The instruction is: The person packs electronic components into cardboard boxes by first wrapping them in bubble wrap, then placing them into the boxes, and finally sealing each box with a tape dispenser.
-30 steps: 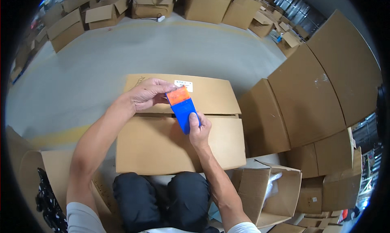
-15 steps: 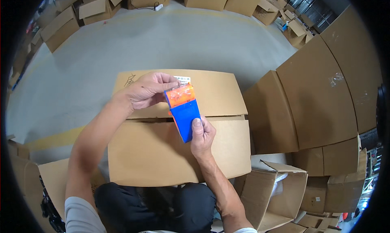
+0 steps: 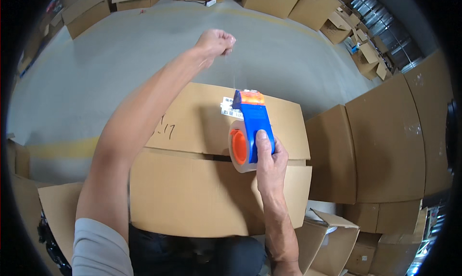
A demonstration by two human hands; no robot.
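My right hand [image 3: 272, 163] is wrapped round a blue and orange tape dispenser [image 3: 257, 122], thumb along its side. A roll of clear tape [image 3: 245, 168] sits on its orange hub. Away beyond the dispenser, my left hand [image 3: 216, 44] is raised with fingers pinched. From these fingers a faint strip of clear tape [image 3: 234, 76] runs down to the dispenser's head. Below both hands stands a large cardboard box [image 3: 192, 194], its two top flaps folded down with a narrow gap between them. The far flap bears a white label [image 3: 230, 108] and handwriting.
Tall cardboard boxes [image 3: 385, 141] stand close on the right. An open box [image 3: 327, 244] lies at the lower right, and another box flap [image 3: 60, 208] is at the lower left. More cartons [image 3: 267, 1] line the far side of the grey floor [image 3: 144, 49].
My left hand has moved up and away from the dispenser, drawing out tape. The dispenser has turned in my right hand, so its roll now shows. The view has shifted a little.
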